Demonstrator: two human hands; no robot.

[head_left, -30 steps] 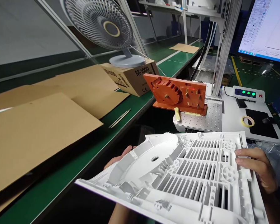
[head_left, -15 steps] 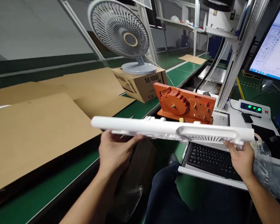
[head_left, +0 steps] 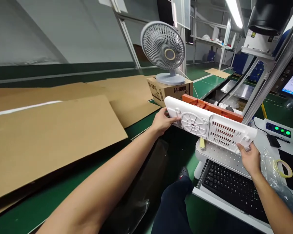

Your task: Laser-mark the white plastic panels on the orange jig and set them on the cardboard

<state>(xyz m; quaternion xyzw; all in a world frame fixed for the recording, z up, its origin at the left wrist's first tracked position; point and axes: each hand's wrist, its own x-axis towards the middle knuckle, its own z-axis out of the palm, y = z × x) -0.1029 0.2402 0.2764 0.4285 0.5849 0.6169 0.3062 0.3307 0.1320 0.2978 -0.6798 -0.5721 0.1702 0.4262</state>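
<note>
I hold a long white plastic panel (head_left: pixel 210 125) with a round grille and a slotted vent, its outer face toward me. My left hand (head_left: pixel 162 121) grips its left end and my right hand (head_left: pixel 249 158) grips its lower right corner. The panel stands against an orange fixture (head_left: pixel 210 108), which shows only along its top edge behind the panel. Under them lies a perforated metal plate (head_left: pixel 222 156) of a marking machine.
A grey desk fan (head_left: pixel 164 48) stands on a cardboard box (head_left: pixel 172 91). Flat cardboard sheets (head_left: pixel 51 130) cover the green bench on the left. A black keyboard (head_left: pixel 231 187), a button box (head_left: pixel 282 131), a tape roll (head_left: pixel 283 167) and a plastic bag (head_left: pixel 275 182) lie to the right.
The panel was turned over from its ribbed inner side to its outer face and carried forward onto the orange fixture. Both arms stretched out with it.
</note>
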